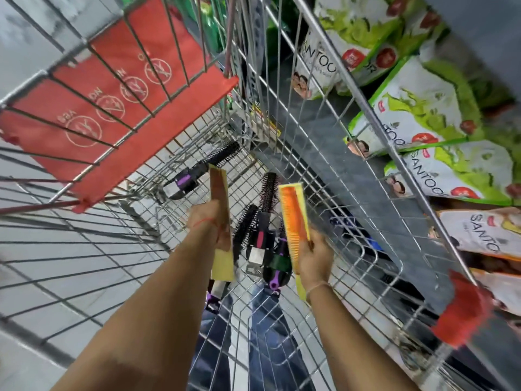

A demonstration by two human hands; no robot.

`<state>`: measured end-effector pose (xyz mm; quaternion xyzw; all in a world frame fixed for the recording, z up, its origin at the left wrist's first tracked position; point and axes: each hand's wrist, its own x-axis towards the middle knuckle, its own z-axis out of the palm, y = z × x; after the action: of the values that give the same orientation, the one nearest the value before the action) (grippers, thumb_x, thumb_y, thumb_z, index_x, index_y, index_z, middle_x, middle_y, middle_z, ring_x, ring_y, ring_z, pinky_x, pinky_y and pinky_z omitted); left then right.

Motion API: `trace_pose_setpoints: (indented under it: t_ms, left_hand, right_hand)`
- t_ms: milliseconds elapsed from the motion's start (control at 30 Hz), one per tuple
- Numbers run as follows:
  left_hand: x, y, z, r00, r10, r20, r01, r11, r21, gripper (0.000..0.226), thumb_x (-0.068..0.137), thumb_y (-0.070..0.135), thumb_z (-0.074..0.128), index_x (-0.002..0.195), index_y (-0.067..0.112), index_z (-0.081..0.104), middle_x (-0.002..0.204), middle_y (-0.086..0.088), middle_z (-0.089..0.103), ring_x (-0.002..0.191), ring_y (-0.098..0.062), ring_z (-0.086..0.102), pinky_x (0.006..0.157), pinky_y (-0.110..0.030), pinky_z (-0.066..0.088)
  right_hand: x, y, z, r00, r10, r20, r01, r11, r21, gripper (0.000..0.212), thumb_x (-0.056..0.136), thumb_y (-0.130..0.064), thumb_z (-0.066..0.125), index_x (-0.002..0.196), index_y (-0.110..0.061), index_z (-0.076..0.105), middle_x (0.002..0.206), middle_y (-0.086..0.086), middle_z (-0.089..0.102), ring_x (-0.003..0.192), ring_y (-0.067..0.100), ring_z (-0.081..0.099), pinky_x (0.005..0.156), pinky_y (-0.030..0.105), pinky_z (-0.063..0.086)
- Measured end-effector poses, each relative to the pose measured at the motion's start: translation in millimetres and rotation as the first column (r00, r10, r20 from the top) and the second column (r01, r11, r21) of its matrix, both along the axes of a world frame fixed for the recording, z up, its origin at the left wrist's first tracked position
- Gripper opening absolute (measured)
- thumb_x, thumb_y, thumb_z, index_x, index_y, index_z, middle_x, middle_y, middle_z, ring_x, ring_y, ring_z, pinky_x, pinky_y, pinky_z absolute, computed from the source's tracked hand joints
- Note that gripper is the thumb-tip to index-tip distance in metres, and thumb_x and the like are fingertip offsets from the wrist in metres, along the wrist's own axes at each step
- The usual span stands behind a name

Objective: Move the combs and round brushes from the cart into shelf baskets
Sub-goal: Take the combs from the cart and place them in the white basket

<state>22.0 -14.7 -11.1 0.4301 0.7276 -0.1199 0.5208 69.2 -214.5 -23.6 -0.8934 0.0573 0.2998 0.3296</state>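
Note:
I look down into a wire shopping cart (332, 153). My left hand (207, 218) is shut on a brown comb on a yellow card (219, 193), held upright above the cart floor. To its right, my right hand (314, 256) grips an orange comb on a yellow card (293, 218). Between and below the hands lie several black round brushes (266, 221) with purple and pink handles. Another round brush (217, 160) lies farther off on the cart floor. No shelf basket is in view.
The cart's red child-seat flap (112, 108) hangs at upper left. Beyond the cart's right wall, a grey shelf holds green and white soap packs (417, 114). A red corner bumper (462, 314) marks the cart's near right rim. Grey floor tiles lie to the left.

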Motion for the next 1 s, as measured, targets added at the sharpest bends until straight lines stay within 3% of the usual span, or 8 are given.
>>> trace_pose_setpoints:
  t_ms: [133,233,500,600,733,800,933,1000]
  left_hand:
    - [2.9,-12.0,-0.2,0.954,-0.299,0.011,0.299,0.954,0.027,0.018,0.083,0.003,0.049,0.087,-0.004,0.065,0.113,-0.022,0.065,0.086,-0.025,0.056,0.074,-0.032,0.045]
    - [2.1,-16.2,1.8,0.905,-0.424,0.041,0.423,0.906,0.016,0.016,0.081,-0.002,0.049,0.09,0.002,0.062,0.122,-0.027,0.06,0.093,-0.028,0.055,0.077,-0.033,0.044]
    - [-3.5,-24.4,6.9,0.831,-0.539,0.135,0.54,0.841,0.031,0.029,0.083,-0.006,0.052,0.109,0.004,0.061,0.099,-0.014,0.06,0.092,-0.02,0.055,0.067,-0.024,0.049]
    - [-2.8,-27.0,32.6,0.737,-0.66,0.149,0.648,0.752,0.125,0.041,0.088,0.008,0.054,0.129,0.005,0.05,0.113,-0.017,0.064,0.101,-0.027,0.062,0.08,-0.029,0.052]
    - [1.3,-47.9,95.3,0.709,-0.532,0.463,0.422,0.846,0.325,0.026,0.097,0.01,0.038,0.123,0.013,0.039,0.09,-0.005,0.059,0.068,-0.013,0.057,0.049,-0.014,0.054]
    - [-2.5,-64.7,131.5,0.625,-0.587,0.515,0.329,0.796,0.508,0.036,0.098,0.014,0.037,0.133,0.011,0.035,0.097,-0.01,0.061,0.073,-0.018,0.059,0.061,-0.029,0.058]
    - [10.4,-100.9,214.9,0.299,-0.795,0.528,0.116,0.579,0.807,0.034,0.091,0.014,0.04,0.117,-0.008,0.047,0.081,0.008,0.055,0.07,0.007,0.053,0.068,-0.015,0.043]
    - [33.3,-128.3,266.9,0.141,-0.851,0.506,0.052,0.517,0.855,0.031,0.088,0.012,0.043,0.108,-0.009,0.053,0.075,0.005,0.052,0.066,-0.009,0.051,0.061,-0.022,0.037]
  right_hand:
    - [10.7,15.6,-10.6,0.989,0.144,-0.033,-0.145,0.989,-0.035,0.036,0.09,-0.027,0.054,0.122,-0.012,0.05,0.112,0.009,0.059,0.069,0.011,0.056,0.041,0.003,0.038]
    - [13.4,13.7,-16.3,0.953,0.301,0.033,-0.291,0.942,-0.167,0.052,0.085,-0.041,0.058,0.123,-0.008,0.045,0.124,0.016,0.056,0.1,0.028,0.058,0.068,0.02,0.042]
    - [-3.9,-14.9,-11.6,0.896,0.443,-0.041,-0.414,0.795,-0.444,0.05,0.087,-0.057,0.041,0.099,-0.011,0.055,0.086,0.012,0.07,0.062,0.02,0.049,0.041,0.019,0.02]
    - [-9.3,-16.7,8.5,0.882,0.469,0.053,-0.41,0.817,-0.405,0.051,0.09,-0.054,0.036,0.102,-0.007,0.051,0.075,0.012,0.067,0.065,0.023,0.063,0.042,0.017,0.032]
    - [-23.8,-4.4,64.3,0.891,0.221,0.396,-0.166,0.972,-0.169,0.04,0.09,-0.045,0.048,0.091,-0.007,0.057,0.068,0.012,0.066,0.047,0.016,0.05,0.043,0.017,0.032]
    - [-37.2,-3.0,100.8,0.853,-0.062,0.518,0.006,0.994,0.109,0.035,0.087,-0.042,0.049,0.085,-0.008,0.057,0.062,0.002,0.057,0.044,0.004,0.042,0.039,0.015,0.029]
    - [-37.1,-20.5,184.6,0.685,-0.425,0.591,0.102,0.86,0.5,0.027,0.083,-0.051,0.038,0.07,-0.028,0.043,0.057,-0.015,0.043,0.053,-0.005,0.047,0.05,0.019,0.034]
    - [-15.7,-48.6,241.0,0.493,-0.566,0.661,0.144,0.802,0.579,0.022,0.083,-0.045,0.04,0.065,-0.032,0.037,0.051,-0.015,0.04,0.052,-0.008,0.044,0.051,0.01,0.032]
